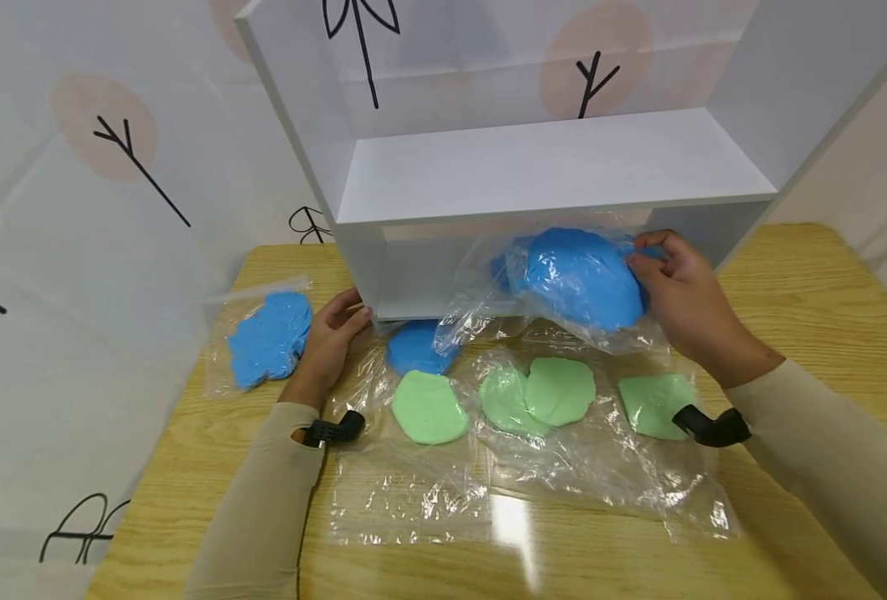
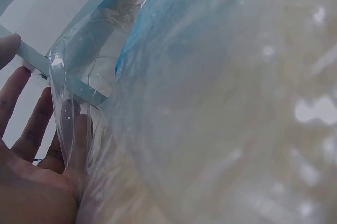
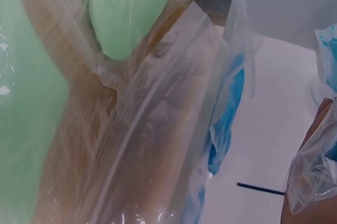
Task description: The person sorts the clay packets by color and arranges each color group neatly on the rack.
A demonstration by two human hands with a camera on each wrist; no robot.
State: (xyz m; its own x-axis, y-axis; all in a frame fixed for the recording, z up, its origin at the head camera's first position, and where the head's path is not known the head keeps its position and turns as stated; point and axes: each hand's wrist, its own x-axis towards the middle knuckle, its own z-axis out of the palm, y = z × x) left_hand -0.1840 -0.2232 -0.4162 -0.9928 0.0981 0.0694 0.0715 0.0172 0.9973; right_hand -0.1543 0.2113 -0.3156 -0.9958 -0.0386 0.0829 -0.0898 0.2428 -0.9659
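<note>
My right hand pinches the edge of a clear plastic bag of blue clay between thumb and fingers. The bag hangs in front of the lower opening of a white shelf unit, and more blue clay shows behind its flat round piece. In the right wrist view only part of the right hand appears, at the right edge, partly covered by plastic. My left hand touches the shelf's lower left corner. Its fingers look fairly straight in the left wrist view, against the white panel.
Left of the shelf lies another bag of blue clay. Before the shelf lie bagged pieces of green clay, with blue clay partly under the shelf front. The wooden table extends right. Patterned cloth hangs behind.
</note>
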